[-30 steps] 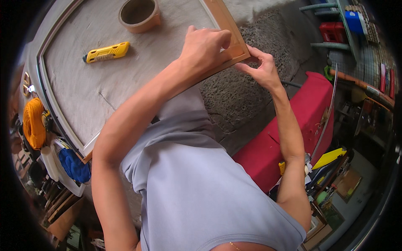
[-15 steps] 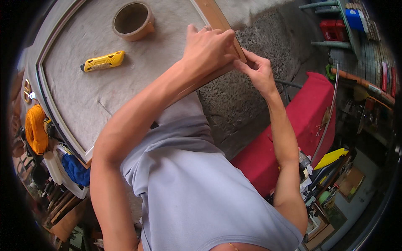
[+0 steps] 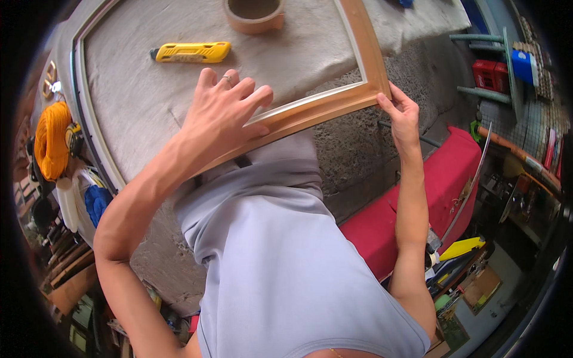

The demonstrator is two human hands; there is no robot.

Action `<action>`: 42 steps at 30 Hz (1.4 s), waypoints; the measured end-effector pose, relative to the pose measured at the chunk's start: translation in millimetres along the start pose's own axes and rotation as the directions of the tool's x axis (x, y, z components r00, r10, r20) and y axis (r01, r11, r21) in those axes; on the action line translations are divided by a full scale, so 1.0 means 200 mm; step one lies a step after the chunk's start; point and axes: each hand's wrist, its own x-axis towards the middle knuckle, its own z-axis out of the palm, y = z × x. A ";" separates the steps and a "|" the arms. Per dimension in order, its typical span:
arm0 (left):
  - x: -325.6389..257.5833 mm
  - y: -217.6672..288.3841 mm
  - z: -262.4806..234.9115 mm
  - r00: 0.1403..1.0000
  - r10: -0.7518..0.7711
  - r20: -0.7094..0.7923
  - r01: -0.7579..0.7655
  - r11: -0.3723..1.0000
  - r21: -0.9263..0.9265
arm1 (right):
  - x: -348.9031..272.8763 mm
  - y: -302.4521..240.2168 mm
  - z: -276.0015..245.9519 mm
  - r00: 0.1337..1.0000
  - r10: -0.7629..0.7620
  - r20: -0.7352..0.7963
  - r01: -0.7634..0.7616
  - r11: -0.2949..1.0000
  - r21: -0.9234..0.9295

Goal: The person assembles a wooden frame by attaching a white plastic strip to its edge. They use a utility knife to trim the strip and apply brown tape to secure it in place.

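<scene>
A large rectangular frame (image 3: 325,113) lies across the cloth-covered table, its near and right sides brown, with a pale inner edge. My left hand (image 3: 224,110), a ring on one finger, is over the near side; its thumb touches the brown strip while the other fingers spread apart over the inside. At the near right corner my right hand (image 3: 403,116) pinches the frame between thumb and fingers. Inside the frame lie a yellow utility knife (image 3: 192,52) and a roll of brown tape (image 3: 253,24), cut off by the upper edge of the view.
A red cloth-covered object (image 3: 433,185) stands at my right, beyond rough concrete (image 3: 346,143). Farther right is a rack (image 3: 507,71) with red and blue boxes. An orange coil of cord (image 3: 52,140) and blue bundle (image 3: 96,203) hang at the left.
My left hand has moved left from the frame's right corner along the near side, its fingers spreading. My right hand still holds the corner. The whole view has shifted.
</scene>
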 end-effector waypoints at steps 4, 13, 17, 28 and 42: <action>-0.18 -0.08 -0.04 0.997 -0.053 0.052 0.049 0.997 0.063 | 0.00 0.02 -0.01 1.000 -0.013 -0.018 0.013 1.000 0.006; -0.57 -0.27 -0.10 0.988 -0.144 0.057 0.133 0.978 0.163 | 0.00 0.05 -0.03 0.998 -0.044 -0.052 0.044 0.999 0.000; -0.72 -0.31 -0.14 0.977 -0.201 0.076 0.184 0.965 0.188 | 0.01 0.06 -0.05 0.999 -0.021 -0.035 0.022 1.000 0.019; -1.03 -0.43 -0.19 0.933 -0.347 0.091 0.312 0.911 0.269 | 0.04 0.13 -0.15 0.999 -0.038 -0.032 0.039 0.999 0.012; -1.21 -0.52 -0.32 0.846 -0.485 0.221 0.350 0.818 0.457 | 0.05 0.14 -0.18 0.998 -0.048 -0.037 0.047 0.999 -0.023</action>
